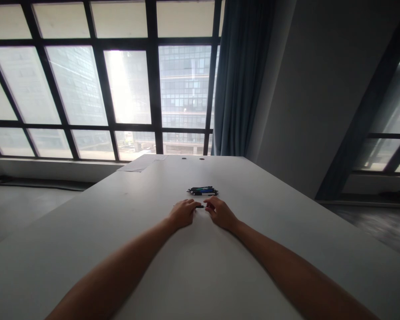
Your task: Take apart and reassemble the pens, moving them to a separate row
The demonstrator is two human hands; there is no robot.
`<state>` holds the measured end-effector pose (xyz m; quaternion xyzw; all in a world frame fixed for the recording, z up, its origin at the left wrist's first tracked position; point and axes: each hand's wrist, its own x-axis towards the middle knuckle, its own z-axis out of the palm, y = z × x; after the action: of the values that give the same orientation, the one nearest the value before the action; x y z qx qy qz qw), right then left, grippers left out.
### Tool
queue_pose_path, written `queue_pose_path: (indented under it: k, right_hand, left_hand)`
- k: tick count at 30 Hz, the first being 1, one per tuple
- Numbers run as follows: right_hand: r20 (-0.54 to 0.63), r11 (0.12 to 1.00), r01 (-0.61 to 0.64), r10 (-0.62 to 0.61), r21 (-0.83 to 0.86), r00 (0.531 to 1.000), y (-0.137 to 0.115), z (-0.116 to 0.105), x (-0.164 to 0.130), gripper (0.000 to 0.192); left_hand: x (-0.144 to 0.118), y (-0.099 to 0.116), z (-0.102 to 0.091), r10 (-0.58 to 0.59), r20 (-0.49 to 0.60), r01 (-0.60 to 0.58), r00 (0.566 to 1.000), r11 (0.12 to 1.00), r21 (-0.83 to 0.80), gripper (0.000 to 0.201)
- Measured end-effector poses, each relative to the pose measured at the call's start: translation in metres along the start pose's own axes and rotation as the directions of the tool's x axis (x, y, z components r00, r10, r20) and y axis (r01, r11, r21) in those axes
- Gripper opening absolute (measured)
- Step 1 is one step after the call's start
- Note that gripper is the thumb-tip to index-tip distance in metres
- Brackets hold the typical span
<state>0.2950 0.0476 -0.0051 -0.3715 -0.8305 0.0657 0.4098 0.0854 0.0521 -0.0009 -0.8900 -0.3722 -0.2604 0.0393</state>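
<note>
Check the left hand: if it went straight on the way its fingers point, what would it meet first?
Probably the right hand: the left hand's fingers point across toward it, with the dark pen spanning the gap. Depth is unclear from one view.

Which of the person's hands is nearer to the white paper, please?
Left. The left hand is nearer the camera than the white paper and to its right; the right hand is farther to the right.
</note>
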Motion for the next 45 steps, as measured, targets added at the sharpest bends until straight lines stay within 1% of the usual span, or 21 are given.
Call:
queue_pose_path:
  k: [7,14,16,22,25,28,31,33,35,37,39,41,43,45]
  right_hand:
    - [0.019,0.999,0.046,-0.046,0.023,0.999,-0.005,-0.003,0.001,0.019]
    - [0.0,0.992,0.11,-0.111,0.055,0.994,-0.007,-0.004,0.0,0.026]
    - [-0.004,0.992,0.113,-0.113,0.052,0.994,-0.008,-0.004,-0.001,0.024]
    - [-0.003,0.997,0.071,-0.071,0.023,0.998,-0.01,-0.005,-0.001,0.014]
    - [-0.001,0.998,0.061,-0.061,0.006,0.998,-0.011,-0.007,-0.001,0.014]
    - [0.01,0.999,0.05,-0.05,0.005,0.999,-0.012,-0.007,-0.001,0.017]
    - [0.017,1.0,-0.021,0.021,-0.009,1.0,-0.011,-0.007,-0.001,0.018]
    - [0.005,0.996,-0.085,0.085,-0.022,0.996,-0.011,-0.007,-0.001,0.018]
    - [-0.007,0.992,-0.123,0.123,-0.012,0.992,-0.011,-0.008,0.0,0.018]
    - [-0.005,0.992,-0.126,0.126,0.016,0.992,-0.01,-0.008,0.0,0.016]
    - [0.0,0.993,-0.108,0.108,0.044,0.994,-0.01,-0.007,0.0,0.01]
    - [0.004,0.995,-0.092,0.092,0.046,0.996,-0.01,-0.007,0.0,0.011]
    - [0.015,0.995,-0.095,0.095,-0.005,0.995,-0.009,-0.006,-0.001,0.012]
    - [0.029,0.988,-0.111,0.115,-0.106,0.993,-0.01,-0.006,-0.001,0.016]
  left_hand:
    - [0.0,0.0,0.0,0.043,0.0,-0.043,0.999,0.999,0.003,0.041]
    - [0.0,0.002,-0.002,0.031,0.003,-0.031,1.0,1.0,0.0,0.042]
    - [0.0,0.002,-0.003,0.03,0.007,-0.03,1.0,1.0,-0.004,0.043]
    - [-0.001,0.003,-0.005,0.046,0.014,-0.045,0.999,0.999,-0.024,0.046]
    - [-0.002,0.002,-0.005,0.045,-0.007,-0.045,0.999,0.998,-0.043,0.046]
    - [-0.002,0.002,-0.005,0.058,-0.016,-0.059,0.998,0.997,-0.057,0.045]
    - [-0.002,0.003,-0.006,0.069,-0.008,-0.069,0.998,0.996,-0.058,0.045]
    - [-0.002,0.002,-0.006,0.064,-0.007,-0.064,0.998,0.997,-0.052,0.046]
    - [-0.002,0.002,-0.005,0.053,-0.008,-0.053,0.999,0.998,-0.039,0.049]
    - [-0.002,0.002,-0.004,0.04,-0.006,-0.04,0.999,0.999,-0.019,0.053]
    - [-0.002,0.001,-0.003,0.022,-0.003,-0.022,1.0,1.0,-0.002,0.056]
    - [-0.001,0.001,-0.003,0.01,0.0,-0.01,1.0,1.0,0.0,0.056]
    - [-0.001,0.001,-0.003,0.014,0.0,-0.014,1.0,1.0,-0.015,0.055]
    - [-0.001,0.001,-0.003,0.028,-0.003,-0.029,1.0,0.999,-0.031,0.052]
